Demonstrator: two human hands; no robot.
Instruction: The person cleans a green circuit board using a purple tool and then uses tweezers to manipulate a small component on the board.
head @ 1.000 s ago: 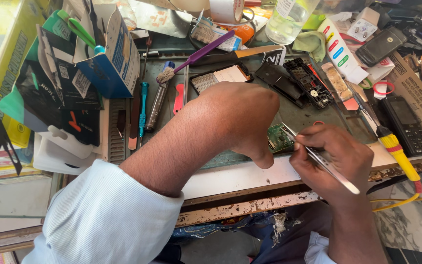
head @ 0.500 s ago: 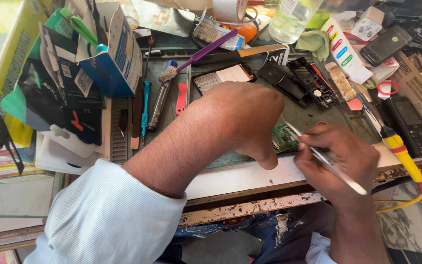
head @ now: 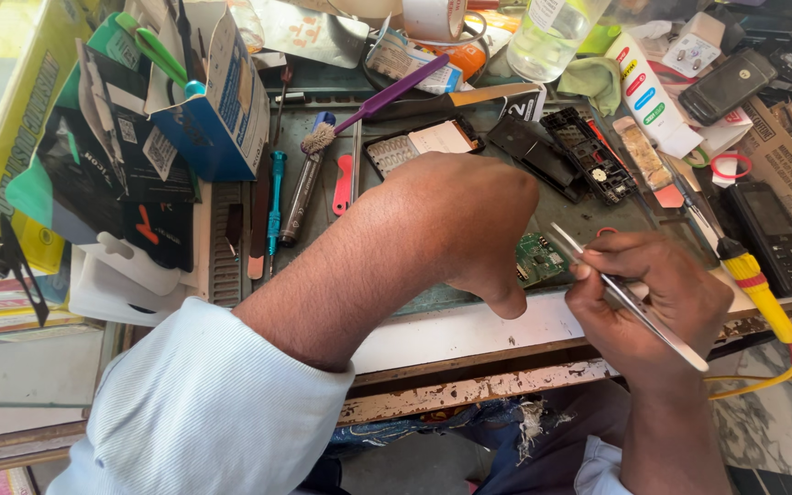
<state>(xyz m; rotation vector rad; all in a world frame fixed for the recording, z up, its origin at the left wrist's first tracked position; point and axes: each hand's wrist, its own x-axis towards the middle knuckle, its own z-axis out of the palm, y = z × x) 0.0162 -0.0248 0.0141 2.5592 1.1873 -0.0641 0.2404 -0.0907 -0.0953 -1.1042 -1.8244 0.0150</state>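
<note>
Seen from above, a person in pale blue sleeves works at a cluttered repair bench. The left hand point(head: 469, 220) is bent down at the wrist, its fingers curled together and pressing on a small green circuit board point(head: 540, 258); only the board's right part peeks out from under that hand. Just right of the board, the right hand point(head: 648, 298) is closed around a pair of metal tweezers point(head: 630, 302), pinched between thumb and fingers. The tweezer tips point up and left, ending close above the board's right edge; whether they touch it cannot be told.

Beyond the left hand lie a purple-handled brush point(head: 373, 103), a blue screwdriver point(head: 275, 197) and an open phone casing point(head: 419, 142). To the right of the right hand rest a yellow-handled tool point(head: 753, 280) and a black keypad phone point(head: 776, 238).
</note>
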